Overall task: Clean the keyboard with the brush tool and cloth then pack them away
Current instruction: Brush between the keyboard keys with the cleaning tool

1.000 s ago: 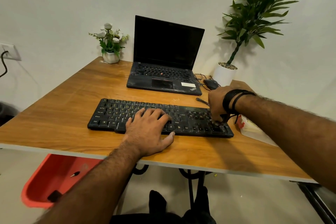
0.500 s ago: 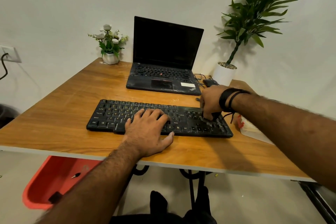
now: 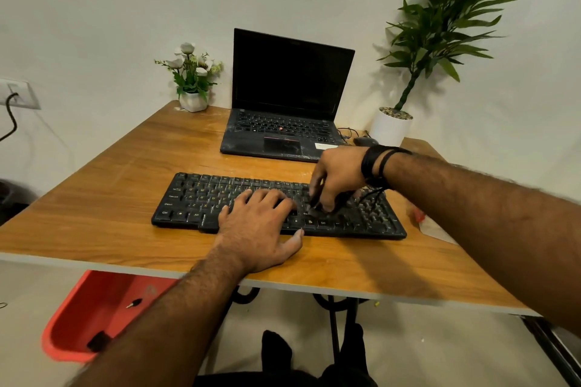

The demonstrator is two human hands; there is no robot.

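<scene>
On the table (image 3: 94, 214), left hand (image 3: 257, 229) lies flat across the keyboard (image 3: 195, 198); right hand (image 3: 336, 179) pinches the brush (image 3: 327, 206). Hard strokes could pop keycaps or slide it.

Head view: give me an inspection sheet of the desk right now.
Surface: wooden table, dusty near the back.
Job's things: black keyboard flat near the front edge; brush tool on its right-of-middle keys; cloth not identifiable.
Clutter: open laptop, flower pot, tall plant, mouse.
Grips: left hand rests flat on the keyboard; right hand holds the brush tool.
Cables: wires beside the mouse; wall socket lead.
Surroundings: red bin under the table.
</scene>
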